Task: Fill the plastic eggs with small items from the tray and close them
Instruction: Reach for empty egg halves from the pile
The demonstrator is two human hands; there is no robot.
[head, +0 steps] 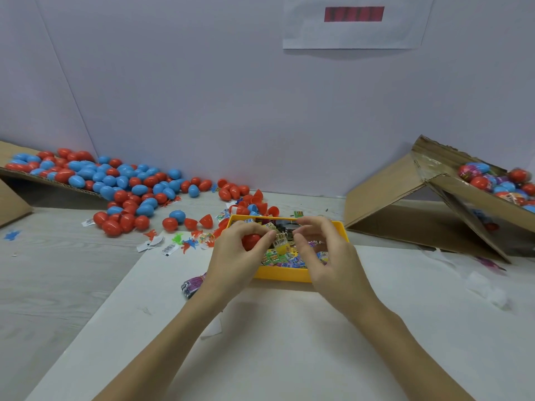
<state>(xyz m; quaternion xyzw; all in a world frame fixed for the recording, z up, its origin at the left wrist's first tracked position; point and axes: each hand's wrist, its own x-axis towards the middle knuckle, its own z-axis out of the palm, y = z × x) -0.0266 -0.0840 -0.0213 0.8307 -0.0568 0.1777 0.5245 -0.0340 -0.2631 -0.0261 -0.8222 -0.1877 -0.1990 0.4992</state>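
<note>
Left hand (236, 250) curled around a red egg (251, 241); right hand (320, 250) loosely open over the yellow tray (285, 274).

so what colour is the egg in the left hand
Red; the egg in the left hand shows best in the head view.

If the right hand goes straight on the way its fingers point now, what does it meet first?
Probably the small printed packet pinched by the left hand, which also grips a red plastic egg. The right hand points left, over the yellow plastic tray. Depth is unclear.
</note>
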